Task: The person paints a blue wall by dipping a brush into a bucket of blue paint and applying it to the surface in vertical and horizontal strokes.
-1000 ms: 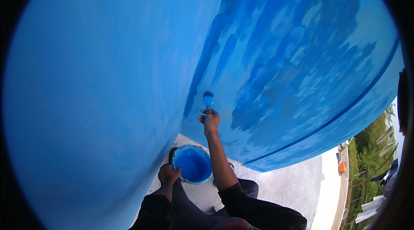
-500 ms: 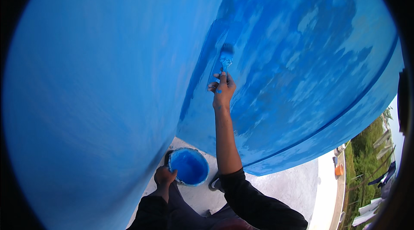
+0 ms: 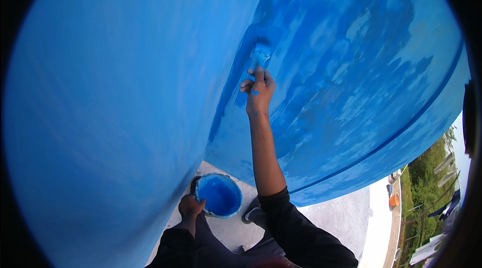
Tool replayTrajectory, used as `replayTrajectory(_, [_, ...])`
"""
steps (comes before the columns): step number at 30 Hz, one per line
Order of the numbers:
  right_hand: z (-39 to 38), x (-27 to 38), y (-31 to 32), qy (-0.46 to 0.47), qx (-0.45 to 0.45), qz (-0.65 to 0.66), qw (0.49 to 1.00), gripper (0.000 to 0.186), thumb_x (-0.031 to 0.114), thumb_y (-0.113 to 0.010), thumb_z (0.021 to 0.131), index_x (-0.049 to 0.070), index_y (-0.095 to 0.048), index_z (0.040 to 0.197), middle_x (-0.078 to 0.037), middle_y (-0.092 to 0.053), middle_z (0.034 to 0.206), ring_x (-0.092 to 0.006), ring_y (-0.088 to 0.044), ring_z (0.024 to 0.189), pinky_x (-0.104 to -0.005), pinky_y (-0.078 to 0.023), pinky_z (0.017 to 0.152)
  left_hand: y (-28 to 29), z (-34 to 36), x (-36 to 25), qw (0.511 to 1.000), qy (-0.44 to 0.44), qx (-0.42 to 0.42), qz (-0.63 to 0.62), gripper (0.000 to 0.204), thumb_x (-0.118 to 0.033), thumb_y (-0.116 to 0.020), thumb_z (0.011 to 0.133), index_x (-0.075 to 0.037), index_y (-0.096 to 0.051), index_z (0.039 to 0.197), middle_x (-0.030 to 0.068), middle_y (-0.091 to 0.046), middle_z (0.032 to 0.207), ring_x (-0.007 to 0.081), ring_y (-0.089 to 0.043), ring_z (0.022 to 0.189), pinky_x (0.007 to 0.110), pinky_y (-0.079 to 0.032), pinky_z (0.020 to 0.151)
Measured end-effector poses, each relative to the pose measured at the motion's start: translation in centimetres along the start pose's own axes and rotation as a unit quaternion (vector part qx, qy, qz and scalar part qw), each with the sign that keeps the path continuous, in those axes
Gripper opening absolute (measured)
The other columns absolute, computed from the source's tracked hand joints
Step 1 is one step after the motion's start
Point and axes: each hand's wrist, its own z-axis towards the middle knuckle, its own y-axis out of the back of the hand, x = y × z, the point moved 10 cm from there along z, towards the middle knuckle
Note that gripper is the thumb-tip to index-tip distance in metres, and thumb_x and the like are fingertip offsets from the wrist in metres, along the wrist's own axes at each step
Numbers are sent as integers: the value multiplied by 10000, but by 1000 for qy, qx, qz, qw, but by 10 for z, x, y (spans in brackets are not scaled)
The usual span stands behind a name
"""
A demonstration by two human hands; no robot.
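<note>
My right hand (image 3: 259, 92) is closed round the handle of a paintbrush (image 3: 261, 51), its bristles pressed to the right-hand blue wall (image 3: 341, 92) close to the corner. Spots of blue paint mark the back of that hand. Darker wet-looking paint covers much of this wall in uneven patches, with a dark strip running down along the corner. Low down, my left hand (image 3: 192, 206) grips the rim of a bucket (image 3: 219, 195) of blue paint, thumb over the edge. The bucket's sides are smeared with paint.
A smooth, lighter blue wall (image 3: 115, 107) fills the left side and meets the painted one at a corner. Under me is a pale concrete floor (image 3: 326, 223). An orange pot (image 3: 394, 199) stands far right by a ledge, with greenery (image 3: 427, 187) beyond.
My right hand and the brush have moved a little upward along the wall near the corner. My left hand and the bucket stay nearly where they were.
</note>
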Motion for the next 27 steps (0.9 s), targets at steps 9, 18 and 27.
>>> replayTrajectory(9, [-52,-112,62,-111,-57,-49,991,408,222,-506,1030,-90,-506,1293,-87,-626,919,-149,-565,491,-310,-451,414,-3,0,0,1000,0,9,-25,434,-472,-742,646,-65,-733,797,180,-704,837,372,-683,815,472,-549,733])
replayTrajectory(18, [-25,-30,0,10,1,-3,1000,421,228,-484,1031,-125,-485,1262,-119,-603,925,-158,-581,489,-302,-442,369,-5,2,11,1000,-9,-19,-9,418,-462,-755,636,-69,-737,775,185,-702,825,369,-686,795,477,-551,715])
replayTrajectory(27, [-7,-54,24,-30,2,-53,998,430,223,-476,1040,-117,-465,1303,-112,-613,922,-150,-562,469,-313,-444,373,0,2,0,1000,1,20,14,402,-453,-761,639,-78,-742,783,175,-708,823,360,-689,790,475,-555,728])
